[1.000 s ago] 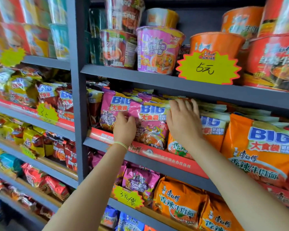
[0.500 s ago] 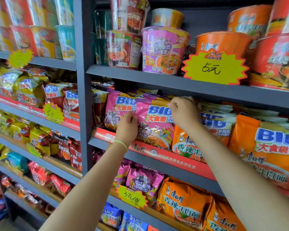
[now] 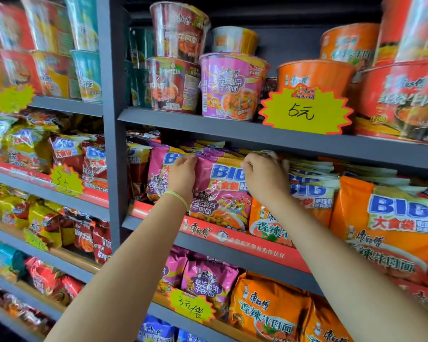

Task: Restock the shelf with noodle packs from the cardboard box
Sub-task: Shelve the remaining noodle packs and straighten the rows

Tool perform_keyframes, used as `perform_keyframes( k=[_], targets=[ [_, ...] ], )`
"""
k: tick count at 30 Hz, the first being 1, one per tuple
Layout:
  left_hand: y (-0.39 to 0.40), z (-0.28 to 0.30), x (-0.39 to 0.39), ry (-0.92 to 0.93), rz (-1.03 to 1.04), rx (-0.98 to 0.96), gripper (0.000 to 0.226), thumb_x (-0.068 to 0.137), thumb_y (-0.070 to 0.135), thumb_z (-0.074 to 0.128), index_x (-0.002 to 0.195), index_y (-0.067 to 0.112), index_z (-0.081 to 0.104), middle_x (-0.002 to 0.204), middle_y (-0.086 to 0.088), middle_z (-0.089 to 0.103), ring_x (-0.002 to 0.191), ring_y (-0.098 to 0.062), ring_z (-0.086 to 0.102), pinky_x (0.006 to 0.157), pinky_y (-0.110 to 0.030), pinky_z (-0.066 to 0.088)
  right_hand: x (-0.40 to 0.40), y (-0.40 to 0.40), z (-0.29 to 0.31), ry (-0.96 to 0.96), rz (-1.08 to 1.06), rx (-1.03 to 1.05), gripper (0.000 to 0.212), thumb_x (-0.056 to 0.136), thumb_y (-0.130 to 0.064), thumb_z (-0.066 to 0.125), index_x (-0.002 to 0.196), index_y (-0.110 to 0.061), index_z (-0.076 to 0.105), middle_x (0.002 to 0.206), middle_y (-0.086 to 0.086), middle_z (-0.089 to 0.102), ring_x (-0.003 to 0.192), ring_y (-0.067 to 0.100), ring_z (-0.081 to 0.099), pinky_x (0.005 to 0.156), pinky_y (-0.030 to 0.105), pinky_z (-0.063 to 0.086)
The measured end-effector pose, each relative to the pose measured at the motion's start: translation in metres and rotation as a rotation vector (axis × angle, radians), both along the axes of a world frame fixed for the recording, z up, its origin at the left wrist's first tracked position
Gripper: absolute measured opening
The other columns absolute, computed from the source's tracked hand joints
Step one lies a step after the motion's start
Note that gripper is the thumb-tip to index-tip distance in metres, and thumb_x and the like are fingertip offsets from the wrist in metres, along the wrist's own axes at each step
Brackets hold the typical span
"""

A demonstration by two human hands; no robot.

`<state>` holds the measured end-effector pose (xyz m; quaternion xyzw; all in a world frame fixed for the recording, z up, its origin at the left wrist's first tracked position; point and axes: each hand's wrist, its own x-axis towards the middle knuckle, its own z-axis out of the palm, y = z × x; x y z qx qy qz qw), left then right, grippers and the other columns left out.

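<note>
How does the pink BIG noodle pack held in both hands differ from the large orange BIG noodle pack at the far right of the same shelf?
The pink BIG noodle pack is gripped at its top corners by the left hand and right hand; the orange BIG noodle pack is untouched. The pink one stands left, the orange right. Both carry blue BIG lettering and lean against the same red shelf lip.

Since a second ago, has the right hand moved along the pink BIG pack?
Yes. The right hand has gone from lying flat over the orange pack up to the pink pack's top right corner, just under the shelf edge.

Noodle pack (image 3: 220, 193): glossy plastic film; shelf (image 3: 208, 120): matt grey, probably metal; price tag (image 3: 304, 111): paper.
</note>
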<state>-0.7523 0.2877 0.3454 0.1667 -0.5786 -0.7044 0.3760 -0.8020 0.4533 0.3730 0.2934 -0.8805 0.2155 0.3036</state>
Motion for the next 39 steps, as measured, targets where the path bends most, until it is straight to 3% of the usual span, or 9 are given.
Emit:
perform_keyframes(
  k=[6, 11, 14, 17, 21, 28, 32, 36, 39],
  targets=[
    [0.003, 0.007, -0.005, 0.008, 0.097, 0.002, 0.025, 0.094, 0.018, 0.041, 0.070, 0.017, 0.048, 0.070, -0.003, 0.043, 0.076, -0.024, 0.040, 0.069, -0.038, 0.032, 0.002, -0.001, -0.002, 0.114, -0.070, 0.087, 0.028, 0.105, -0.029, 0.038, 0.107, -0.017, 0.063, 0.116, 0.003, 0.067, 0.118, 0.028, 0.046, 0.094, 0.044, 0.030],
    [0.006, 0.008, -0.003, -0.031, -0.033, 0.070, 0.028, 0.095, 0.029, 0.046, 0.071, 0.017, 0.040, 0.051, 0.004, 0.035, 0.046, -0.016, 0.035, 0.051, -0.028, 0.029, 0.009, -0.008, -0.006, 0.252, -0.202, 0.179, 0.021, 0.098, -0.019, 0.047, 0.110, -0.012, 0.063, 0.116, 0.008, 0.064, 0.114, 0.030, 0.048, 0.093, 0.046, 0.030],
    [0.003, 0.007, -0.003, 0.017, -0.054, 0.025, 0.017, 0.095, 0.020, 0.052, 0.080, 0.013, 0.053, 0.063, -0.006, 0.047, 0.055, -0.019, 0.045, 0.055, -0.030, 0.036, 0.019, -0.020, -0.006, 0.349, -0.183, 0.224, 0.026, 0.089, -0.009, 0.049, 0.110, -0.009, 0.064, 0.113, 0.010, 0.062, 0.114, 0.031, 0.049, 0.100, 0.048, 0.028],
    [0.002, 0.006, -0.003, 0.099, -0.099, 0.055, 0.006, 0.093, 0.015, 0.055, 0.087, 0.013, 0.056, 0.076, -0.013, 0.050, 0.066, -0.021, 0.048, 0.061, -0.032, 0.039, 0.026, -0.043, -0.004, 0.290, -0.043, 0.257, 0.033, 0.093, -0.006, 0.043, 0.122, -0.009, 0.057, 0.124, 0.010, 0.059, 0.121, 0.030, 0.048, 0.107, 0.046, 0.029],
    [-0.004, -0.005, -0.006, 0.160, -0.138, -0.008, 0.029, 0.099, 0.018, 0.055, 0.070, 0.020, 0.052, 0.067, -0.005, 0.052, 0.058, -0.020, 0.048, 0.058, -0.031, 0.040, 0.015, -0.066, 0.002, 0.114, 0.010, 0.162, 0.028, 0.102, -0.013, 0.042, 0.129, -0.011, 0.049, 0.130, 0.012, 0.059, 0.124, 0.032, 0.052, 0.102, 0.042, 0.036],
    [0.001, -0.011, -0.004, 0.104, 0.208, -0.242, 0.012, 0.100, 0.016, 0.050, 0.092, 0.019, 0.059, 0.076, 0.005, 0.056, 0.065, -0.010, 0.049, 0.058, -0.023, 0.038, 0.003, -0.067, 0.000, 0.139, -0.011, 0.100, 0.017, 0.102, -0.015, 0.046, 0.118, -0.010, 0.052, 0.111, 0.014, 0.069, 0.104, 0.036, 0.064, 0.088, 0.043, 0.047],
    [-0.020, -0.027, 0.006, 0.014, 0.493, -0.561, 0.020, 0.091, 0.007, 0.054, 0.110, 0.009, 0.060, 0.106, -0.007, 0.058, 0.097, -0.022, 0.052, 0.081, -0.028, 0.037, 0.003, -0.065, -0.003, 0.275, -0.017, 0.178, 0.035, 0.092, 0.000, 0.045, 0.126, -0.007, 0.051, 0.122, 0.015, 0.060, 0.117, 0.034, 0.053, 0.096, 0.043, 0.042],
    [-0.048, -0.062, 0.006, -0.321, 0.580, -0.951, 0.062, 0.087, 0.044, 0.054, 0.136, 0.007, 0.053, 0.138, -0.026, 0.049, 0.121, -0.049, 0.047, 0.089, -0.056, 0.046, 0.018, -0.076, -0.014, 0.436, 0.165, 0.290, 0.042, 0.091, -0.002, 0.046, 0.132, -0.007, 0.052, 0.137, 0.017, 0.050, 0.131, 0.036, 0.041, 0.111, 0.047, 0.029],
    [-0.053, -0.073, 0.010, -0.475, 0.493, -1.019, 0.078, 0.086, 0.063, 0.038, 0.150, 0.017, 0.040, 0.155, -0.024, 0.032, 0.133, -0.053, 0.037, 0.093, -0.061, 0.044, 0.020, -0.085, -0.028, 0.367, 0.231, 0.447, 0.045, 0.104, -0.022, 0.036, 0.148, -0.016, 0.040, 0.161, 0.014, 0.024, 0.151, 0.031, 0.015, 0.122, 0.048, 0.002]
  ],
)
